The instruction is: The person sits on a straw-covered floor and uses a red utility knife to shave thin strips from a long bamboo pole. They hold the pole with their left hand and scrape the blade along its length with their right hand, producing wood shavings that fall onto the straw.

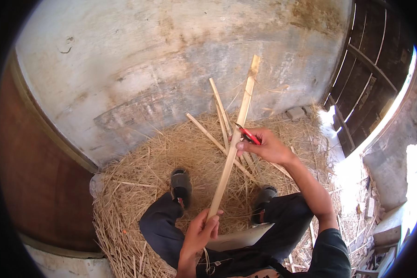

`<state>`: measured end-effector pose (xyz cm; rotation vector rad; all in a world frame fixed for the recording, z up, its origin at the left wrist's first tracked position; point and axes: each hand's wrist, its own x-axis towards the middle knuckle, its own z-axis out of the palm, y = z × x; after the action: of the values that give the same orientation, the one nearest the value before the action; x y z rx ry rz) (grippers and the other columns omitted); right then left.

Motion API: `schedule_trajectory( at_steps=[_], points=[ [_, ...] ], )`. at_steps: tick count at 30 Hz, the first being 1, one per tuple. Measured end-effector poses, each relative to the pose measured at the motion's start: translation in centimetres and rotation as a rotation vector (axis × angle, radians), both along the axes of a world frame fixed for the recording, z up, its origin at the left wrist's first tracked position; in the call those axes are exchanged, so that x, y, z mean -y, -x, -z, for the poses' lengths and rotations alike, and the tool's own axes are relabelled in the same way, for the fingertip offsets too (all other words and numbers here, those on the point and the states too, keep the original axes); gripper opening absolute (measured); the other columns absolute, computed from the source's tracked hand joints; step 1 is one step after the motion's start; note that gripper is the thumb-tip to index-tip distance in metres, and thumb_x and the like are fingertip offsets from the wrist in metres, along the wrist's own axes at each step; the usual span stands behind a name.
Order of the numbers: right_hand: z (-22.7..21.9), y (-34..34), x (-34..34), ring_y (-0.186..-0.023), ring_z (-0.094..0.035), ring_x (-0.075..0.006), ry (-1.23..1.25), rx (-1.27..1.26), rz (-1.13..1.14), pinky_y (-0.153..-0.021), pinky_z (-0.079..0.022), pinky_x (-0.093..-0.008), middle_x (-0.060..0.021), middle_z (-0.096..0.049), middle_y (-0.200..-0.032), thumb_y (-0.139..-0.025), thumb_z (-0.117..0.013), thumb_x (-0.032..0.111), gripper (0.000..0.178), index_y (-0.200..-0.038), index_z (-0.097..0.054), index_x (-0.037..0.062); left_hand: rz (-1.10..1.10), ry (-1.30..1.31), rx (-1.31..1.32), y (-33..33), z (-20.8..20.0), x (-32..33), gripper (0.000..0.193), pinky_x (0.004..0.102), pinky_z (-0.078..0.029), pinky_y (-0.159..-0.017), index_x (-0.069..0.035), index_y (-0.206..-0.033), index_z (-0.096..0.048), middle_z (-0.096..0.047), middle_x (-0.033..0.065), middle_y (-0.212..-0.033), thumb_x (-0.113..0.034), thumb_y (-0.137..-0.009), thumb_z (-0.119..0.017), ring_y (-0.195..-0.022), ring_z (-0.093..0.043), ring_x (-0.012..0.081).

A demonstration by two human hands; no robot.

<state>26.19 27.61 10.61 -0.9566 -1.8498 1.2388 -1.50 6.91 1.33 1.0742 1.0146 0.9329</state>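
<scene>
A long, pale strip of wood or bamboo (226,176) slants from my lap up toward the wall. My left hand (201,231) is closed around its lower end, fingers and thumb pinching the edges. Higher up, my right hand (272,147) grips a small red-handled knife (251,135), its dark blade tip lying at the strip's upper half. The right thumb presses near the strip's edge. Thin curled shavings (273,88) hang off the strip near its far end. A loose fibre dangles below my left hand.
Several narrower sticks (204,129) lean or lie beyond the strip, some against the stained wall (171,60). Straw-like shavings (139,185) cover the floor around my shoes (181,183). A brown door panel (41,162) stands left; dark slatted boards (366,69) and bricks (295,113) are right.
</scene>
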Motion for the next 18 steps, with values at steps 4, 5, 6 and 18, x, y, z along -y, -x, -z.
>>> schedule_trajectory(
  at_steps=[4,5,6,18],
  points=[
    [-1.3,-1.6,-0.8,-0.087,-0.074,-0.0101,-0.025,0.061,-0.048,-0.088,-0.055,-0.0311,-0.0052,-0.081,-0.090,-0.104,-0.076,0.021,0.024,-0.118,-0.079,0.0025,-0.078,-0.008,0.002,0.4,-0.3,0.2,0.025,0.0225,-0.035,-0.051,0.001,-0.127,-0.064,-0.050,-0.0030,-0.077,-0.020,-0.115,-0.058,-0.056,-0.041,0.0030],
    [-1.4,-2.0,-1.1,-0.088,-0.074,-0.0108,-0.032,0.085,-0.019,-0.086,-0.056,-0.0305,-0.0059,-0.080,-0.092,-0.105,-0.074,0.016,0.021,-0.117,-0.078,0.0002,-0.101,0.008,0.009,0.6,-0.4,0.2,0.025,0.0226,-0.034,-0.051,0.001,-0.127,-0.064,-0.049,-0.0031,-0.077,-0.021,-0.116,-0.057,-0.056,-0.041,0.0031],
    [-1.2,-2.6,-1.4,-0.088,-0.075,-0.0116,-0.041,0.106,0.013,-0.084,-0.056,-0.0300,-0.0065,-0.078,-0.094,-0.105,-0.072,0.011,0.018,-0.117,-0.077,-0.0022,-0.121,0.023,0.014,0.9,-0.7,0.2,0.026,0.0227,-0.034,-0.050,0.001,-0.126,-0.064,-0.049,-0.0032,-0.076,-0.021,-0.116,-0.056,-0.056,-0.041,0.0032],
    [-0.7,-4.3,3.0,-0.100,-0.072,-0.0370,-0.487,0.640,0.358,-0.090,-0.056,-0.0466,-0.0176,-0.077,-0.108,-0.095,-0.082,0.035,0.042,-0.128,-0.079,0.0088,-0.143,0.039,0.110,0.1,-2.4,-0.8,0.037,0.0248,-0.037,-0.049,0.001,-0.133,-0.062,-0.051,-0.0003,-0.071,-0.030,-0.120,-0.046,-0.053,-0.044,0.0062]
  ],
)
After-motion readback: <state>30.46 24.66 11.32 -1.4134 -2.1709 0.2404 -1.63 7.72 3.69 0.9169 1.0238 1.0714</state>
